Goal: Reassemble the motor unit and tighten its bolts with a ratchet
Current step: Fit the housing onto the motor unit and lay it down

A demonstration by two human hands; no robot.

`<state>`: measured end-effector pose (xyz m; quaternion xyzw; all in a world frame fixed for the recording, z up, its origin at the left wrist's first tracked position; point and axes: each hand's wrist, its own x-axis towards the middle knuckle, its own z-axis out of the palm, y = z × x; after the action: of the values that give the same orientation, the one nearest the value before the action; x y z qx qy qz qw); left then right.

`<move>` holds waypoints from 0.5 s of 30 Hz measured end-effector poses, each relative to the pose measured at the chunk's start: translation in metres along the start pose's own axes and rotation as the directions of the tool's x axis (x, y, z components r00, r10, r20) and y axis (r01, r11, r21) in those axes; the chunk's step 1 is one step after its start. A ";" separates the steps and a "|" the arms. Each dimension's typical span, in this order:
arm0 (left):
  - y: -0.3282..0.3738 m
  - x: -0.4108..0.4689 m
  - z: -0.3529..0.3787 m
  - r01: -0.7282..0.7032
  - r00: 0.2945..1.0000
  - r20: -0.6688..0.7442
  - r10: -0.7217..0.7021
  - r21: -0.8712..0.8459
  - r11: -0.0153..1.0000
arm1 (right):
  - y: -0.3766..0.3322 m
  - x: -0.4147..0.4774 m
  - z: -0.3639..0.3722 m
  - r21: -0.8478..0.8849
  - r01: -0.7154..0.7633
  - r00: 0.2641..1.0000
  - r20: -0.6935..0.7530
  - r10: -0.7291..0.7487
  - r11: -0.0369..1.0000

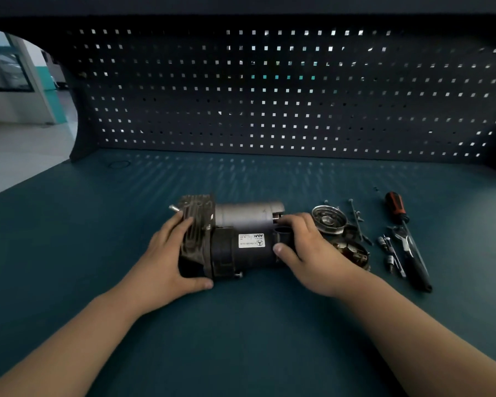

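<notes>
Motor unit [241, 242] lies on its side in the middle of the frame, on a teal table [241, 325], with its white label facing up. Left hand [166, 253] holds the ribbed metal end at the unit's left, fingers laid over the top and thumb curled round the near lower edge. Right hand [307, 247] grips the unit's right end, thumb pressed on the black barrel just beside the label and fingers curved over the top. Right of centre, just past the right hand, sit a round metal cap [328, 219] and a part with copper inside [355, 250]. Further right lie thin long bolts [355, 217], a few small sockets [387, 250], a screwdriver [395, 206] with a red and black handle, and a black-handled ratchet [417, 267]. A dark pegboard [269, 96] fills the upper frame.
</notes>
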<state>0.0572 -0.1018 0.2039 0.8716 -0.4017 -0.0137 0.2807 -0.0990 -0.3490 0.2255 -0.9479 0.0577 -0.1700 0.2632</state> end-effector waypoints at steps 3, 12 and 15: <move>0.001 0.000 0.006 0.012 0.999 -0.031 -0.012 0.002 1.000 | 0.000 0.001 0.001 -0.023 0.107 0.994 -0.014 -0.107 0.994; 0.007 0.003 0.016 -0.024 0.978 -0.207 0.012 -0.055 0.998 | 0.005 0.004 0.008 0.060 0.121 0.970 -0.221 -0.105 0.991; 0.009 0.001 0.014 -0.062 0.968 -0.249 0.032 -0.112 0.992 | 0.000 0.004 0.004 0.119 0.103 0.976 -0.204 -0.077 0.988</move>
<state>0.0481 -0.1141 0.1971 0.8385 -0.3826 0.0778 0.3800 -0.0941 -0.3474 0.2236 -0.9088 0.0295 -0.2790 0.3087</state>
